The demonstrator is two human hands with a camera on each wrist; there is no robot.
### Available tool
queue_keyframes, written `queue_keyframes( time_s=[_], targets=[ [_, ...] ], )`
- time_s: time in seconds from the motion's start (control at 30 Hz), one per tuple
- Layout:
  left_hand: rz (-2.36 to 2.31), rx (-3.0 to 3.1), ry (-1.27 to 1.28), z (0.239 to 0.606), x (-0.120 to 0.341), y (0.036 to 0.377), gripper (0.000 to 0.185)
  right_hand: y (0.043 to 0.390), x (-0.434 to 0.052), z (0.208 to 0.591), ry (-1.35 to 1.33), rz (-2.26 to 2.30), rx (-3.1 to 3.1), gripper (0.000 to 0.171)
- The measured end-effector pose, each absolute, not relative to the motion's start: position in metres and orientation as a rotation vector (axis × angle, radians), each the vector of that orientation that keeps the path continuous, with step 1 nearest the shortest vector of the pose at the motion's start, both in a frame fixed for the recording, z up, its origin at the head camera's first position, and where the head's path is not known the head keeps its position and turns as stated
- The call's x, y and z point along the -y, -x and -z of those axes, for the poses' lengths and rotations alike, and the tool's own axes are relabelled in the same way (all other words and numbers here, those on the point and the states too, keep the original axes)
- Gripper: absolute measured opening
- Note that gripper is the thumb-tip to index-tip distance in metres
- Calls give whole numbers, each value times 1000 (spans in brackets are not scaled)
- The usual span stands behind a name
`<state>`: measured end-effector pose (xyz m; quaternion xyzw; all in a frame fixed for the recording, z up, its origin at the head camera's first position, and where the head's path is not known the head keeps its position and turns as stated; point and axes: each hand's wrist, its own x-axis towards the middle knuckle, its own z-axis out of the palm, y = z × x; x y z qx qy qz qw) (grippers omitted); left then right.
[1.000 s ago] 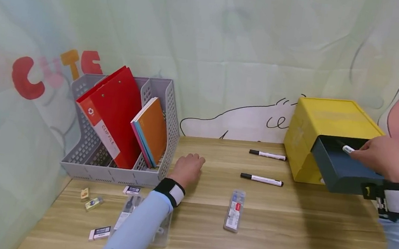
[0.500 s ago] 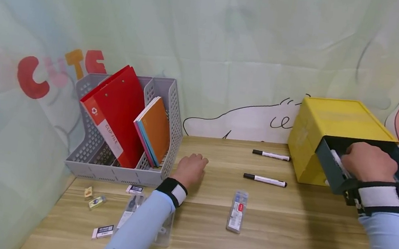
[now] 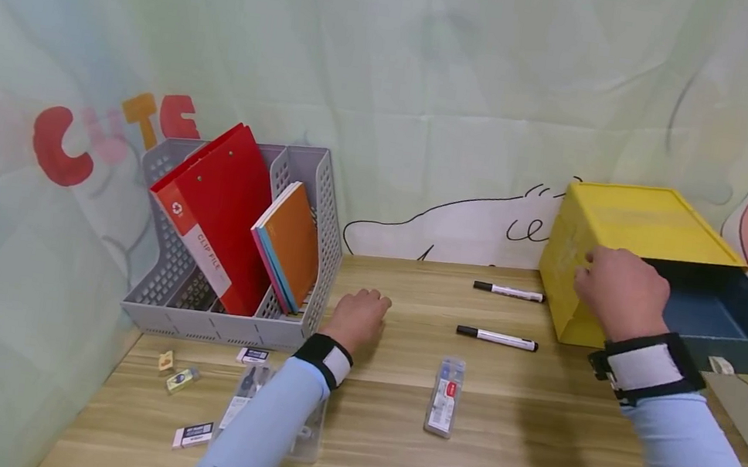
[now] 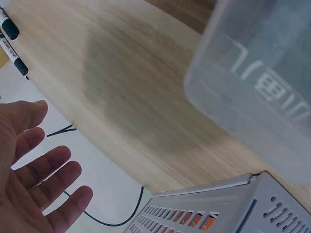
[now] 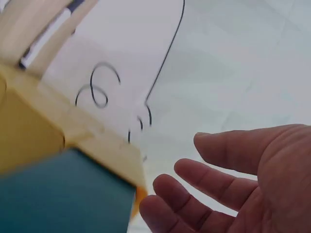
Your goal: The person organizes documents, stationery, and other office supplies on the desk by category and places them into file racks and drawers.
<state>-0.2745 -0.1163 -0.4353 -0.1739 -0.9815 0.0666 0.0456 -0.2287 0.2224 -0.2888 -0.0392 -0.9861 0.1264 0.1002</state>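
My right hand (image 3: 624,291) hovers at the front left corner of a yellow drawer box (image 3: 657,214). Its fingers are loosely bent and hold nothing, as the right wrist view confirms. Behind the hand, the dark blue drawer (image 3: 715,307) is pulled out, its left part hidden. Over the table beside a grey organizer (image 3: 208,326), my left hand (image 3: 356,319) is relaxed; in the left wrist view its fingers (image 4: 51,165) are spread with nothing held. Two black-capped white markers, one farther back (image 3: 508,291) and one nearer (image 3: 497,339), lie between the hands.
The organizer holds a red clip file (image 3: 215,214) and thin notebooks (image 3: 291,247). A small clear case (image 3: 444,398) lies mid-table. Several small erasers (image 3: 192,435) and a clear plastic box (image 3: 307,432) lie around the left forearm. A printed cloth (image 3: 472,121) hangs behind.
A second ago my right hand held a marker over the drawer. It reached inside with it, then came out to the left without it. The left hand stayed in place.
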Motion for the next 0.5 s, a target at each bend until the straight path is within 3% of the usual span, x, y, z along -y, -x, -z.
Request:
queue_keyframes(
  time_s=[0.5],
  targets=[
    [-240,3044,525,429,108,271,38,247,-186,356,-188,-313,3088,24]
  ],
)
